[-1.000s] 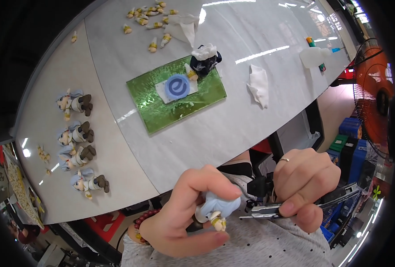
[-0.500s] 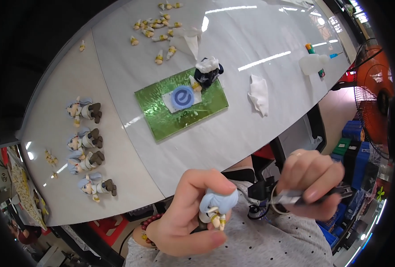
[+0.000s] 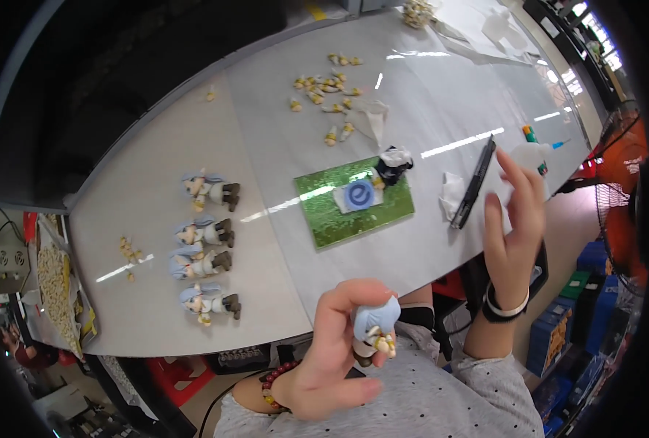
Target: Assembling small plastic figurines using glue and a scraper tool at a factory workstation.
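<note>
A small figurine with light blue hair and brown boots is gripped in my left hand, thumb and fingers around it, close to my lap. Beyond the table's near edge, my right hand reaches over the tabletop with its thumb and fingers apart and nothing between them. Just left of its fingertips is a black utility knife, lying slantwise by a crumpled white tissue. A green mat carries a round blue piece and a dark container stuffed with white wadding.
Several similar figurines lie in a column at the left. Small yellow-and-white parts are scattered at the far side, beside another tissue. A whitish bottle with a blue tip is at the right, near an orange fan.
My right hand has moved from above my lap up to the table and let go of the black utility knife there. My left hand keeps the figurine. The view has shifted.
</note>
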The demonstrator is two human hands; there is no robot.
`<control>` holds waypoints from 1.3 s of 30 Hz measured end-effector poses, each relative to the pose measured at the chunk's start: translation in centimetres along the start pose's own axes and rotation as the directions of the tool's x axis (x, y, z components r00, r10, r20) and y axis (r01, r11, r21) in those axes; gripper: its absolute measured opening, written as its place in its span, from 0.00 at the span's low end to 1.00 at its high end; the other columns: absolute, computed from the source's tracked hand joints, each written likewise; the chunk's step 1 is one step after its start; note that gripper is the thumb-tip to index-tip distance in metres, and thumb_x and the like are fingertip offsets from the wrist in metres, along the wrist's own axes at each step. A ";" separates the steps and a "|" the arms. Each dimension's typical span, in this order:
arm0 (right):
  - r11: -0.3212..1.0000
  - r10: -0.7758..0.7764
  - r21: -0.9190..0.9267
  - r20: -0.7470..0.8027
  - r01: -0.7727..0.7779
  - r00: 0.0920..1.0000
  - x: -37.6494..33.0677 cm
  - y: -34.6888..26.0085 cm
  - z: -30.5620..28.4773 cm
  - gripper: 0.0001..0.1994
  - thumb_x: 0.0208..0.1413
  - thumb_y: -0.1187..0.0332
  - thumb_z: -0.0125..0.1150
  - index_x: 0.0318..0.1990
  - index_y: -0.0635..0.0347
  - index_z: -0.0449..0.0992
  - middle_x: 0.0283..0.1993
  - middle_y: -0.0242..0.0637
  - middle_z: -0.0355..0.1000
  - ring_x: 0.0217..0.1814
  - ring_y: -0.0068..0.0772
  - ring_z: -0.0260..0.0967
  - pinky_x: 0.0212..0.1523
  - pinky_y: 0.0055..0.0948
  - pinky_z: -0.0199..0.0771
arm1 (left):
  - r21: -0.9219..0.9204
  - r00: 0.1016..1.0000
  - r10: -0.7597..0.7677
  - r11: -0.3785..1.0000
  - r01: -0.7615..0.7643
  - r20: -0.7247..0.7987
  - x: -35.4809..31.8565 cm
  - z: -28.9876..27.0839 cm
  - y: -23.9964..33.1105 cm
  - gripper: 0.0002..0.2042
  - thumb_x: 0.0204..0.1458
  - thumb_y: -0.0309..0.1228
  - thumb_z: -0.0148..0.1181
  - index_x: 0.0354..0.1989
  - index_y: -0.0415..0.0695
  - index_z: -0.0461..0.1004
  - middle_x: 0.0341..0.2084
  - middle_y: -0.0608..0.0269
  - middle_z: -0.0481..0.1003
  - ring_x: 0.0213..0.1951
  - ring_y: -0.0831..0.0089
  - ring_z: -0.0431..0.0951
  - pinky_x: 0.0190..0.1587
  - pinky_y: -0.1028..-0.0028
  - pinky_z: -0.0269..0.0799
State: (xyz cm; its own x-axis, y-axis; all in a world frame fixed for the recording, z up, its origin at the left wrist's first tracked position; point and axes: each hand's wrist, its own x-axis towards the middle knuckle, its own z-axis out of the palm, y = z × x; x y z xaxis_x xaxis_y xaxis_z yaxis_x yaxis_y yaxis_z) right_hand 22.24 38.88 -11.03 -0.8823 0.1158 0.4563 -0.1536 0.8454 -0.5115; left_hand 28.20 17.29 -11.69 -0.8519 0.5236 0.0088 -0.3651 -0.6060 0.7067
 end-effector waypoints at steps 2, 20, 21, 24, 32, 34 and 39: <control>0.950 -0.077 0.310 0.140 0.030 0.987 -1.8 -1.9 -2.2 0.16 0.36 0.75 0.58 0.38 0.63 0.71 0.34 0.41 0.64 0.29 0.31 0.62 0.29 0.23 0.62 | 0.177 0.991 0.134 0.976 -0.127 -0.029 0.0 0.9 -0.5 0.33 0.36 0.23 0.52 0.53 0.38 0.44 0.44 0.55 0.53 0.41 0.71 0.56 0.39 0.76 0.58; 0.801 0.546 0.294 -0.002 -0.521 0.838 -10.4 22.6 -2.7 0.10 0.41 0.67 0.61 0.29 0.62 0.69 0.26 0.35 0.69 0.28 0.23 0.66 0.28 0.21 0.65 | 0.813 0.891 0.402 -0.433 0.388 -0.211 -5.1 -1.2 5.7 0.18 0.47 0.30 0.55 0.45 0.35 0.63 0.35 0.51 0.66 0.36 0.64 0.66 0.38 0.68 0.62; 0.806 0.585 0.068 0.071 -0.589 0.808 -10.5 23.9 -1.3 0.11 0.39 0.67 0.62 0.28 0.62 0.69 0.25 0.38 0.69 0.29 0.27 0.68 0.29 0.24 0.66 | 0.840 0.879 0.427 -0.382 0.386 -0.210 -5.0 -1.5 5.3 0.17 0.47 0.30 0.53 0.45 0.35 0.63 0.35 0.51 0.66 0.35 0.64 0.66 0.36 0.70 0.63; 0.887 0.458 -0.019 0.147 -0.460 0.877 -9.7 27.1 3.5 0.12 0.39 0.64 0.61 0.29 0.63 0.71 0.28 0.45 0.71 0.31 0.44 0.69 0.31 0.34 0.68 | 0.881 0.880 0.435 -0.321 0.348 -0.189 -6.0 -2.3 4.6 0.16 0.49 0.30 0.51 0.45 0.36 0.64 0.35 0.51 0.67 0.32 0.67 0.67 0.32 0.73 0.64; 0.922 0.387 -0.022 0.135 -0.387 0.912 -8.1 29.1 11.7 0.13 0.39 0.63 0.59 0.30 0.62 0.71 0.32 0.47 0.68 0.38 0.48 0.65 0.38 0.40 0.67 | 0.880 0.882 0.393 -0.279 0.383 -0.260 -6.1 -2.8 5.5 0.15 0.48 0.31 0.52 0.44 0.40 0.66 0.21 0.62 0.65 0.21 0.76 0.63 0.22 0.78 0.58; 0.921 0.384 0.008 0.137 -0.388 0.913 -8.3 29.2 12.3 0.13 0.39 0.63 0.59 0.31 0.63 0.71 0.33 0.48 0.67 0.39 0.48 0.65 0.39 0.40 0.67 | 0.862 0.902 0.336 -0.331 0.383 -0.271 -5.6 -2.4 5.6 0.16 0.48 0.32 0.52 0.46 0.40 0.65 0.20 0.61 0.65 0.21 0.76 0.62 0.22 0.77 0.58; 0.955 0.296 -0.055 0.167 -0.291 0.940 -8.7 30.0 13.3 0.11 0.41 0.67 0.55 0.33 0.61 0.73 0.34 0.44 0.68 0.39 0.46 0.64 0.40 0.37 0.66 | 0.863 0.876 0.280 -0.215 0.457 -0.394 -4.7 0.3 5.2 0.18 0.49 0.34 0.52 0.47 0.40 0.63 0.23 0.59 0.66 0.23 0.74 0.63 0.24 0.75 0.59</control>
State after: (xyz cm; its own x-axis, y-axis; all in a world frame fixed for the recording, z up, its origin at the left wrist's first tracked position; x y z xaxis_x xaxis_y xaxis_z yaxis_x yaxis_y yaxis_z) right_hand 19.39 56.31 -40.03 -0.9495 0.2723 0.1561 0.1344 0.8023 -0.5816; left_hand 30.39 11.86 -7.88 -0.9959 0.0533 -0.0732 0.0134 0.8862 0.4631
